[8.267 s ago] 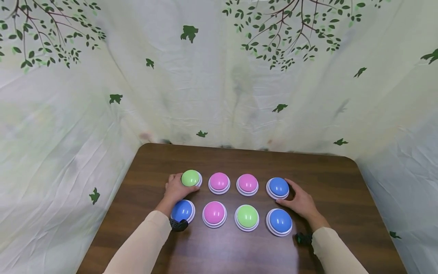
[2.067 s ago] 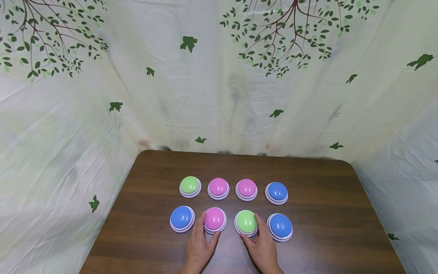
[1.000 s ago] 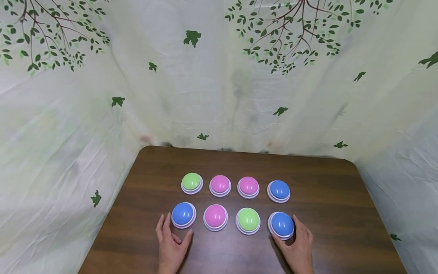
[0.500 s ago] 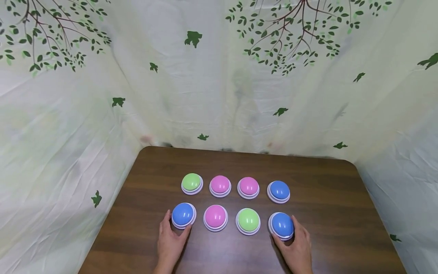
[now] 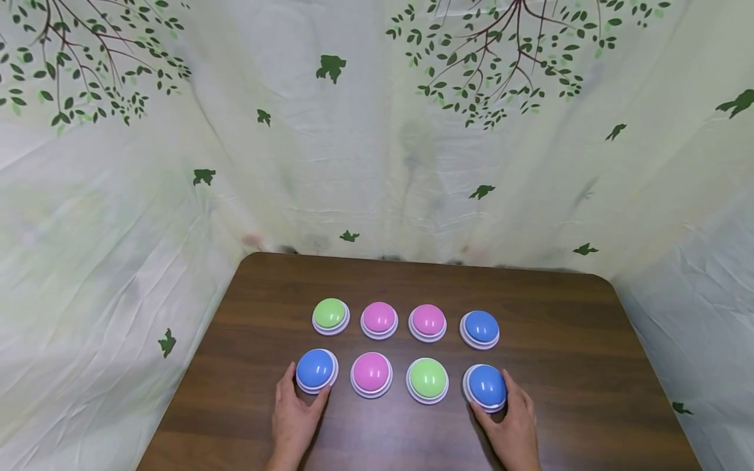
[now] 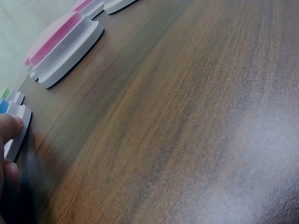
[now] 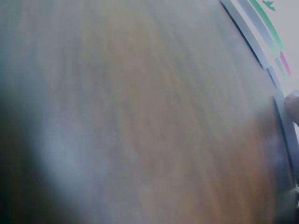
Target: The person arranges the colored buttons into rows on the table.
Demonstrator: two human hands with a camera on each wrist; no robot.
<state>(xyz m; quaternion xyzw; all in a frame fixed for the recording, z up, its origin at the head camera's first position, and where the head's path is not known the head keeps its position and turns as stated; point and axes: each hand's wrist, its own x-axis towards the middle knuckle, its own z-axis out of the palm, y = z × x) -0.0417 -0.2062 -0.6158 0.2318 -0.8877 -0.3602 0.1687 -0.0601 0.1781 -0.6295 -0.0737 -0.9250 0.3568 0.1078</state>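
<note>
Domed push buttons on white bases stand on the table in two rows. In the head view my left hand (image 5: pixel 292 418) holds the front-left blue button (image 5: pixel 315 368) by its base, thumb on the near side and a finger on the left. The right hand (image 5: pixel 510 425) grips the front-right blue button (image 5: pixel 487 385) the same way. Between them sit a pink button (image 5: pixel 371 371) and a green button (image 5: pixel 427 378). The left wrist view has the left thumb (image 6: pixel 10 127) against the white base. Only a fingertip (image 7: pixel 293 106) of the right hand appears in the blurred right wrist view.
Behind lies the back row: a green button (image 5: pixel 330 313), a pink button (image 5: pixel 379 317), a second pink button (image 5: pixel 427 320) and a blue button (image 5: pixel 480 326). The brown wooden table (image 5: pixel 577 366) ends at a pale leaf-printed curtain (image 5: pixel 377 157).
Both hands were at the outer back buttons, later at the middle front pair, then moved outward to the front blue buttons. My left fingers have closed in on theirs. The buttons kept their places.
</note>
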